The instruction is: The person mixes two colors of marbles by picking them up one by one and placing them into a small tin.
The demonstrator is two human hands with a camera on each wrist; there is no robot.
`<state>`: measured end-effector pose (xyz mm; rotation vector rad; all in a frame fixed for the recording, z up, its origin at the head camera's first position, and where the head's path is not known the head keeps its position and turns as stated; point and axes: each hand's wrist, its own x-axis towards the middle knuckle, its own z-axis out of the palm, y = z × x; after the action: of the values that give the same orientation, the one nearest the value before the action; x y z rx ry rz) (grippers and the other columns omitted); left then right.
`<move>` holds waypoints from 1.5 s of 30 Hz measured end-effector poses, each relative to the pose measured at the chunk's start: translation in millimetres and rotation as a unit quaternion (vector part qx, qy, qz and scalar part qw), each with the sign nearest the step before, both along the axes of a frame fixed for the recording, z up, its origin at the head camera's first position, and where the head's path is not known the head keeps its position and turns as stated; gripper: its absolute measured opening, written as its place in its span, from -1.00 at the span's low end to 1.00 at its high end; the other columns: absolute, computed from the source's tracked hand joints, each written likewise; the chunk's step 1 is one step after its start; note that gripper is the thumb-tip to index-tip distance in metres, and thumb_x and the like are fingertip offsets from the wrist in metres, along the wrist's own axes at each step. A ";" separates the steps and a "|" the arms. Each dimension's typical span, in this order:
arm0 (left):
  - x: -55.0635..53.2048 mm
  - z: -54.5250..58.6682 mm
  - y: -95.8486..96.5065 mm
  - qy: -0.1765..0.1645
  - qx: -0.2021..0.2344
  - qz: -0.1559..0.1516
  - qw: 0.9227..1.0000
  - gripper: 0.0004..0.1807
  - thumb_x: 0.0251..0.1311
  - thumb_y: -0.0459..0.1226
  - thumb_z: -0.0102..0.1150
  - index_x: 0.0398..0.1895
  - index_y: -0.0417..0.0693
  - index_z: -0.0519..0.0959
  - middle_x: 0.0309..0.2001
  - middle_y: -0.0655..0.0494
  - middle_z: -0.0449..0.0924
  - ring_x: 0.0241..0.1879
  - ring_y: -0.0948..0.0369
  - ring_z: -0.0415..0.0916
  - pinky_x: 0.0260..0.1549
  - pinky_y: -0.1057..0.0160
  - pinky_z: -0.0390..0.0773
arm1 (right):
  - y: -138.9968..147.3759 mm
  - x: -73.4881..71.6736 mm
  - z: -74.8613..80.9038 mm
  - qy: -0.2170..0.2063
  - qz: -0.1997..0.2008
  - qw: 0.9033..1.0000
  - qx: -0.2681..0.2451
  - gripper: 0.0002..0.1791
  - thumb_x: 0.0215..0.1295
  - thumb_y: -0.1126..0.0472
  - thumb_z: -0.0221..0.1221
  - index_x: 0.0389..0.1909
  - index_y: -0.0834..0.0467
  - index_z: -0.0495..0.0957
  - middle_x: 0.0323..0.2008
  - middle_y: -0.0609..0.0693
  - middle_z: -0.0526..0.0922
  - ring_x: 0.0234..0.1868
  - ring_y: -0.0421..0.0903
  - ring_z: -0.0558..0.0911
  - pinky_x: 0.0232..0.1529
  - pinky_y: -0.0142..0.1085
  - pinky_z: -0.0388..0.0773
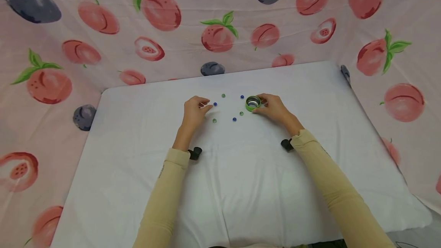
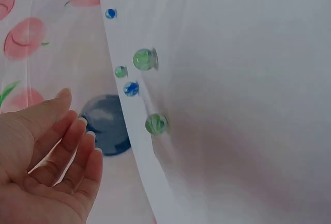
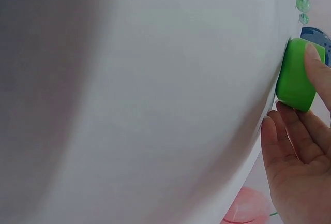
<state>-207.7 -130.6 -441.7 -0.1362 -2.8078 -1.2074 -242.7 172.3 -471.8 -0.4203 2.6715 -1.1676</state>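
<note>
Around a small green bowl [image 1: 253, 109] with a shiny metal inside, my right hand [image 1: 275, 108] curls its thumb and fingers. The right wrist view shows the thumb on one side of the bowl's green wall [image 3: 295, 76] and fingertips at the other. My left hand [image 1: 194, 113] hovers by a blue marble [image 1: 215, 104], thumb apart from loosely bent fingers. In the left wrist view that hand [image 2: 49, 157] holds nothing. Between the hands lie green marbles [image 1: 223, 95] and other blue marbles [image 1: 234, 119], spread out singly.
A white cloth [image 1: 241, 179] with soft wrinkles covers the table. Fruit-printed curtains [image 1: 186, 49] hang along its back and sides. Black wrist cameras [image 1: 195, 153] sit at both sleeve cuffs.
</note>
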 end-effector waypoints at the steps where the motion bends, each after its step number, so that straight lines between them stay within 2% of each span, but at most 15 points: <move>1: 1.5 -0.5 -3.1 -0.001 0.002 0.004 1.000 -0.70 0.36 -0.38 0.38 0.07 -0.42 0.71 -0.04 -0.31 0.69 -0.02 -0.16 0.62 0.07 -0.03 0.61 | -0.2 -0.1 0.1 0.000 0.001 1.000 0.000 -0.34 0.34 0.23 0.44 0.37 0.40 0.47 0.21 0.35 0.62 0.22 0.24 0.58 0.29 0.05 0.54; 7: 9.5 -5.7 -19.1 -0.018 -0.004 0.021 1.000 -0.71 0.34 -0.40 0.38 0.04 -0.42 0.72 -0.06 -0.33 0.70 -0.02 -0.17 0.62 0.05 -0.06 0.61 | -1.1 -1.1 -0.6 -0.005 0.001 1.000 0.003 -0.34 0.35 0.22 0.43 0.38 0.39 0.47 0.21 0.35 0.61 0.21 0.23 0.57 0.29 0.04 0.54; 13: 15.6 -13.0 -28.7 -0.046 -0.017 0.015 0.999 -0.74 0.34 -0.42 0.35 0.02 -0.44 0.72 -0.05 -0.34 0.71 -0.03 -0.16 0.61 0.02 -0.07 0.61 | -2.4 1.8 0.1 -0.006 0.000 1.000 0.002 -0.32 0.35 0.22 0.44 0.39 0.41 0.45 0.21 0.37 0.61 0.20 0.25 0.57 0.29 0.06 0.53; 21: 16.5 -24.0 -36.1 -0.081 -0.029 0.011 0.996 -0.75 0.33 -0.42 0.39 -0.01 -0.42 0.73 -0.06 -0.31 0.70 -0.05 -0.12 0.58 0.01 -0.01 0.58 | -4.1 1.0 -3.1 -0.006 -0.002 1.000 0.000 -0.33 0.34 0.22 0.45 0.37 0.39 0.48 0.19 0.34 0.62 0.20 0.22 0.58 0.28 0.02 0.54; 25: 14.9 -28.6 -36.8 -0.085 -0.031 0.000 0.996 -0.76 0.32 -0.40 0.41 -0.03 -0.41 0.73 -0.09 -0.30 0.71 -0.06 -0.12 0.59 -0.01 -0.02 0.59 | -3.4 0.8 -2.8 -0.005 -0.003 1.000 0.002 -0.32 0.33 0.23 0.45 0.38 0.39 0.47 0.20 0.35 0.62 0.20 0.23 0.58 0.29 0.04 0.54; 36: 12.8 -32.5 -34.5 -0.076 -0.038 -0.003 0.996 -0.81 0.36 -0.39 0.37 -0.09 -0.40 0.74 -0.09 -0.29 0.71 -0.07 -0.11 0.62 -0.02 -0.02 0.62 | -2.0 0.0 -1.3 -0.002 -0.002 1.000 0.001 -0.32 0.33 0.24 0.45 0.38 0.40 0.46 0.20 0.35 0.62 0.21 0.24 0.58 0.29 0.04 0.54; 45: 8.6 -27.9 -25.5 -0.033 -0.016 -0.006 0.999 -0.82 0.35 -0.39 0.38 -0.10 -0.39 0.75 -0.14 -0.26 0.71 -0.16 -0.06 0.58 -0.14 0.09 0.56 | -1.3 0.4 1.0 0.004 0.002 1.000 0.000 -0.33 0.33 0.24 0.45 0.37 0.42 0.47 0.19 0.37 0.62 0.21 0.24 0.58 0.29 0.05 0.54</move>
<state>-199.1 -156.0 -469.6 -0.1173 -2.8881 -1.1916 -242.2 171.0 -470.9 -0.4313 2.6761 -1.1680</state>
